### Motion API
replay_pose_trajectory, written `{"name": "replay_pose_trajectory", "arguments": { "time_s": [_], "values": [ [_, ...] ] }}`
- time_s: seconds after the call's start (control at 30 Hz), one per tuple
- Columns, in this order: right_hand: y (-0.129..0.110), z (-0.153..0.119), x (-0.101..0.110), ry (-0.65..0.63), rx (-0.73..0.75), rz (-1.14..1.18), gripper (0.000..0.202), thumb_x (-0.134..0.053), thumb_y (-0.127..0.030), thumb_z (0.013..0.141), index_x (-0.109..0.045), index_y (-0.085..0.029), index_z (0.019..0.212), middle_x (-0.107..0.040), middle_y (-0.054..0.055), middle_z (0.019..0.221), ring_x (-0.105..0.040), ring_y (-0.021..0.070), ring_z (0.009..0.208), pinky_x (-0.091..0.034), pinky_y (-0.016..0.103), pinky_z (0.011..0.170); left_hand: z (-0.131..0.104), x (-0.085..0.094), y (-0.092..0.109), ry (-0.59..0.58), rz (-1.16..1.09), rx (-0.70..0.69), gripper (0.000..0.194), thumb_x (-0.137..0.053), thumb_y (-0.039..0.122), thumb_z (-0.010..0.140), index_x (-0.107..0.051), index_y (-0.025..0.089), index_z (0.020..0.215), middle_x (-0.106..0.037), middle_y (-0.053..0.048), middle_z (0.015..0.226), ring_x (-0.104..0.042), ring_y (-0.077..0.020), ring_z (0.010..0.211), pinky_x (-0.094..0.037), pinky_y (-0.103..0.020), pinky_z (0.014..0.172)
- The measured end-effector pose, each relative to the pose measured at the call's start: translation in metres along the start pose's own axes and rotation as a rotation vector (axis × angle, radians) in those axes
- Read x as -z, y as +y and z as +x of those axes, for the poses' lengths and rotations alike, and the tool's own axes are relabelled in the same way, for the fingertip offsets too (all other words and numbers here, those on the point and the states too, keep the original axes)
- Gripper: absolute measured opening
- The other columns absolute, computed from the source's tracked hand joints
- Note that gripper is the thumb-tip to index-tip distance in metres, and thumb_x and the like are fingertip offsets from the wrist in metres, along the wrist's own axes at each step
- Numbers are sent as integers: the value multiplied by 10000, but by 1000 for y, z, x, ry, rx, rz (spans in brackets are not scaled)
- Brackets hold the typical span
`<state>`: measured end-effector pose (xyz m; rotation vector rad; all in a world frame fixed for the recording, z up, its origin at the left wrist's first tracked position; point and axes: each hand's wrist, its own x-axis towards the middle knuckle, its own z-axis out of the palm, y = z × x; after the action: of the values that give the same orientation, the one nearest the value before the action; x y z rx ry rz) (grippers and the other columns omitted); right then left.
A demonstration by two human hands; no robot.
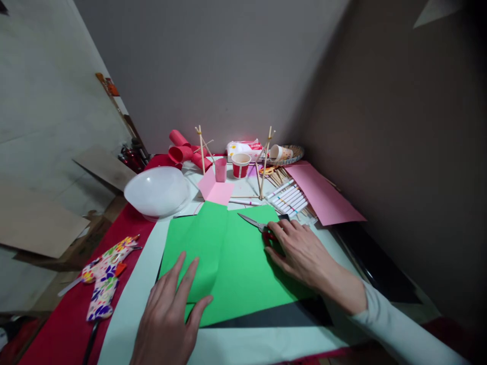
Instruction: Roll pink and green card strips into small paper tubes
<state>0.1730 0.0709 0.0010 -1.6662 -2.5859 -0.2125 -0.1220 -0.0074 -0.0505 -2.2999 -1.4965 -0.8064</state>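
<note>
Green paper with a crease down it lies over a black sheet on the table. My left hand rests on its lower left part, fingers spread, holding nothing. At the paper's upper right, my right hand has its fingers round the dark red handles of a pair of scissors. The blades point to the upper left and lie on the green paper. Just beyond the paper's top edge is a folded pink piece.
Stick frames, a red-and-white cup and white markers stand or lie at the back. A white bowl and a flowered glue gun are on the left. Pink paper lies at the right.
</note>
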Motion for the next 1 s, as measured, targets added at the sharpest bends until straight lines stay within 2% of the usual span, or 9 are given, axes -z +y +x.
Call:
{"name": "replay_pose_trajectory", "arguments": {
  "time_s": [0.17,0.3,0.4,0.47,0.57,0.73,0.83,0.9,1.0],
  "values": [
    [-18,7,15,40,31,337,360,-558,-290,1004,-593,-100,1308,-669,235,1282,-652,362,1123,-518,474,914,3,4,7,32,-147,112,368,-546,181,1004,-593,255,1362,-529,-139,1565,-653,-305,1296,-631,-434,933],
    [-46,21,18,-113,9,968,333,-572,-364,1011,-580,-167,1280,-758,129,1076,-724,254,904,-541,377,813,4,10,18,52,-279,265,357,-602,215,987,-628,320,1327,-527,-66,1582,-653,-277,1303,-646,-393,940],
    [-58,30,6,-251,-110,1482,595,-665,-490,947,-484,-164,1410,-731,66,951,-699,201,797,-544,348,775,2,13,30,47,-412,364,322,-626,253,981,-653,316,1295,-556,-70,1561,-683,-261,1261,-667,-324,859],
    [-60,35,-3,-248,-239,1679,719,-741,-512,880,-457,-168,1443,-674,17,875,-659,176,748,-532,313,706,-1,14,40,25,-490,395,308,-621,242,981,-666,317,1277,-550,-76,1569,-702,-250,1233,-669,-274,784],
    [-56,42,-8,-106,-340,1786,597,-820,-470,803,-595,-186,1277,-614,-22,780,-593,156,684,-475,274,606,-6,11,51,-36,-558,389,400,-630,210,967,-637,344,1344,-536,-82,1582,-691,-262,1250,-666,-253,726],
    [-40,45,4,-43,-226,1822,388,-832,-495,785,-685,-183,962,-656,1,740,-597,170,680,-488,302,637,-9,1,53,48,-709,502,617,-675,279,933,-488,364,1514,-668,-94,1430,-730,-284,1168,-666,-342,812],
    [-37,43,12,-1,-192,1827,374,-858,-478,763,-682,-195,932,-665,-7,741,-597,167,682,-485,294,633,2,4,50,37,-901,724,632,-684,396,931,-490,313,1527,-783,-75,1096,-772,-222,807,-648,-320,673],
    [-40,41,16,25,-162,1846,370,-862,-465,761,-680,-202,948,-679,-12,762,-612,167,692,-500,293,644,16,10,48,-47,-1079,820,625,-687,475,919,-544,260,1488,-743,-21,778,-713,-200,642,-620,-316,606],
    [-46,38,17,36,-92,1911,373,-854,-448,773,-675,-207,995,-715,-7,825,-660,170,734,-543,294,687,40,17,48,-107,-1254,901,637,-808,545,769,-678,185,1278,-655,11,635,-692,-217,649,-599,-326,618]
  ]
}}
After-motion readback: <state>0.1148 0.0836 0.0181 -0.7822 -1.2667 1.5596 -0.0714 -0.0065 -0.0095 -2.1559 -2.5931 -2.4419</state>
